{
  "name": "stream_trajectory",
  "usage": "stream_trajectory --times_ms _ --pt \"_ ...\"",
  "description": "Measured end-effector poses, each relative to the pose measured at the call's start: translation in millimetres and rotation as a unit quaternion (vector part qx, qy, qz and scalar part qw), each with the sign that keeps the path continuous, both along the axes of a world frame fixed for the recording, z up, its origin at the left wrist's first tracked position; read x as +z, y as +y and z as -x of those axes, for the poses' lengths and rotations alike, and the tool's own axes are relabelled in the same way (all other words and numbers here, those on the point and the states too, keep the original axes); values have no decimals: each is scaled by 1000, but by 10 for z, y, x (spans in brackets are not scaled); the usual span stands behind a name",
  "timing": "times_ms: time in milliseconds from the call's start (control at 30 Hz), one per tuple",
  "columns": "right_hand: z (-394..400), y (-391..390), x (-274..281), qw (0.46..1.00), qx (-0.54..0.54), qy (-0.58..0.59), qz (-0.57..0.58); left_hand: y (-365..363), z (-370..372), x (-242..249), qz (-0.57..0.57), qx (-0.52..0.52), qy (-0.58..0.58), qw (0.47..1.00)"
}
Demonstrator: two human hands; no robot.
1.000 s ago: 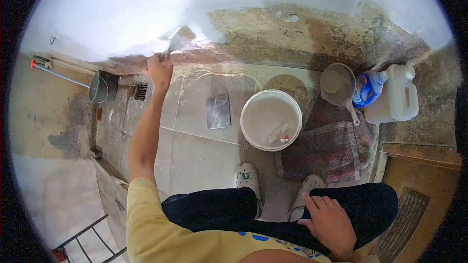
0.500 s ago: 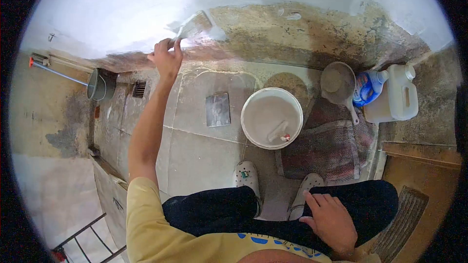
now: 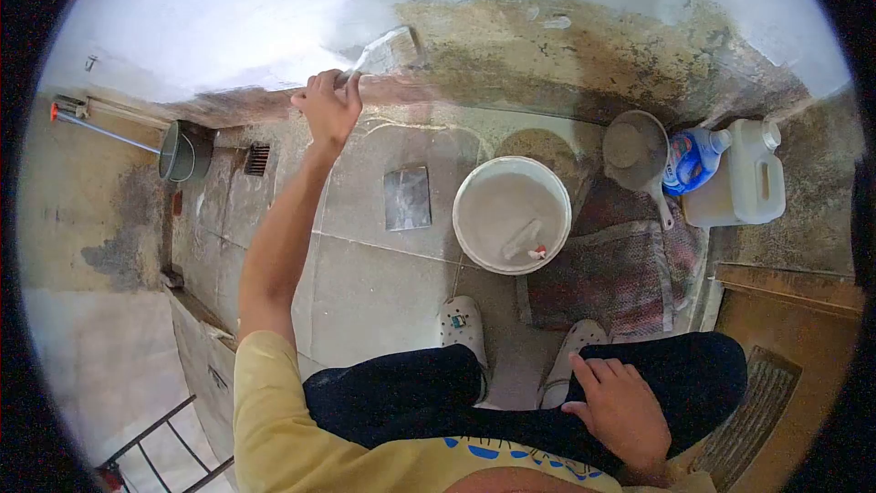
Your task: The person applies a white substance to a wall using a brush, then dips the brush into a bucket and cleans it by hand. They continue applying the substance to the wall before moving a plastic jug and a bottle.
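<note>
My left hand [image 3: 330,110] is closed on the handle of a flat scraper [image 3: 391,53], its broad blade lying against the wall [image 3: 511,59] where white coating meets bare, stained plaster. My right hand [image 3: 622,406] rests on my right thigh, thumb apart from the fingers, holding nothing. In front of my feet stands a white bucket [image 3: 512,178] of pale, thick material, with a whitish object and a small red-and-white piece in it. A dark square plate [image 3: 407,198] lies on the floor left of the bucket.
At the right are a long-handled dipper [image 3: 630,153], a blue bottle [image 3: 691,162] and a white jug [image 3: 750,173]. A checked cloth [image 3: 602,278] lies beside the bucket. Far left are a dark bucket [image 3: 185,153], a floor drain [image 3: 256,160] and a metal rack [image 3: 151,443].
My left hand and the scraper have moved a little to the right along the wall. My right hand stays on the thigh. The view has shifted slightly.
</note>
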State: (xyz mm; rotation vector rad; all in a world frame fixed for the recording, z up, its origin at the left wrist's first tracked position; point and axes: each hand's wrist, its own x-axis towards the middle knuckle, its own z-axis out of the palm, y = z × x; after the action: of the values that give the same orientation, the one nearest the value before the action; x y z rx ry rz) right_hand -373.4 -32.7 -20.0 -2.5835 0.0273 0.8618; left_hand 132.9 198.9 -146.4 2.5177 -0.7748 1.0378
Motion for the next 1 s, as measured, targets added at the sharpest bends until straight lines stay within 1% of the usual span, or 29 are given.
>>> stream_trajectory --times_ms 133,200,233,300,333,367,400,433,467,500,533,567,633,700,733,800,833,900,933,1000 --pt "11 -6 23 1000 -16 -6 -2 148 -127 -68 20 7 -10 1000" --pt "27 -17 35 1000 -23 -8 -4 330 -201 -117 0 128 67 990" --pt "36 -23 41 1000 -27 -7 -6 406 -214 -147 -1 124 68 990" --pt "54 -42 32 999 -33 -1 -10 534 -143 -204 60 175 124 975" --pt "58 -47 0 1000 -28 -4 -13 582 -80 -227 88 142 114 979" --pt "72 -44 -13 1000 -23 -3 -19 564 -30 -242 81 140 124 979" --pt "79 -43 -1 999 -26 13 -28 553 61 -253 113 40 116 986" --pt "55 -47 1 1000 -16 -1 -23 558 142 -247 147 -59 108 981" --pt "36 -52 -6 1000 -7 -18 -16 414 393 -89 79 -54 107 990" --pt "35 -52 -21 1000 -10 -12 -22 317 539 -3 73 -55 114 989" --pt "37 -54 -33 999 -6 -23 -28 236 654 58 17 -122 167 978" --pt "39 -56 -41 999 0 -34 -32 135 770 132 -37 -187 217 957" --pt "19 -38 -39 999 2 -34 -39 -200 1053 358 -169 -227 279 918" --pt "9 -14 -35 998 6 -37 -42 -516 1350 555 -330 -268 251 869" --pt "6 0 -38 998 16 -39 -43 -621 1494 517 -330 -269 252 869" --pt "22 6 -40 998 25 -39 -42 -813 1758 434 -452 -293 193 820" --pt "34 5 -40 998 24 -45 -38 -899 1867 387 -453 -294 192 820" --pt "57 20 -32 998 19 -50 -36 -1037 2042 254 -531 -329 188 758" --pt "66 22 -26 998 11 -48 -30 -1101 2085 175 -531 -332 185 757" --pt "95 28 -10 999 -3 -45 -20 -1220 2140 -18 -549 -362 170 734"
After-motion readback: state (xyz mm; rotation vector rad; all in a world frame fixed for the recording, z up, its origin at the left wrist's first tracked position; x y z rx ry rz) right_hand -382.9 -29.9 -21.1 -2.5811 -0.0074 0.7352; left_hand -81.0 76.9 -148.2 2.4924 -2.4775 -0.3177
